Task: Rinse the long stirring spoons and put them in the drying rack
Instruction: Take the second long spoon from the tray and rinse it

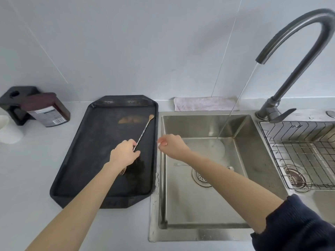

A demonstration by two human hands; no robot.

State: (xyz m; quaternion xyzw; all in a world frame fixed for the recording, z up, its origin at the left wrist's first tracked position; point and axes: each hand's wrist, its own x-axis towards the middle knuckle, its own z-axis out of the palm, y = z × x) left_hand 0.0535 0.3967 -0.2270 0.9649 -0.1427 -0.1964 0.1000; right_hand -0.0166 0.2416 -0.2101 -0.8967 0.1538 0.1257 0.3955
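Note:
A long twisted-handle stirring spoon lies over the black tray, its bowl pointing to the tray's far right corner. My left hand pinches the spoon's shaft near its lower end; a forked tip shows below my wrist. My right hand hovers over the left edge of the sink, fingers loosely curled, holding nothing I can see. A small fork lies on the sink floor. The wire drying rack sits in the right basin.
Water runs from the tall faucet into the sink near a white plate. A folded cloth lies behind the sink. A dark bottle and a black holder stand at the far left.

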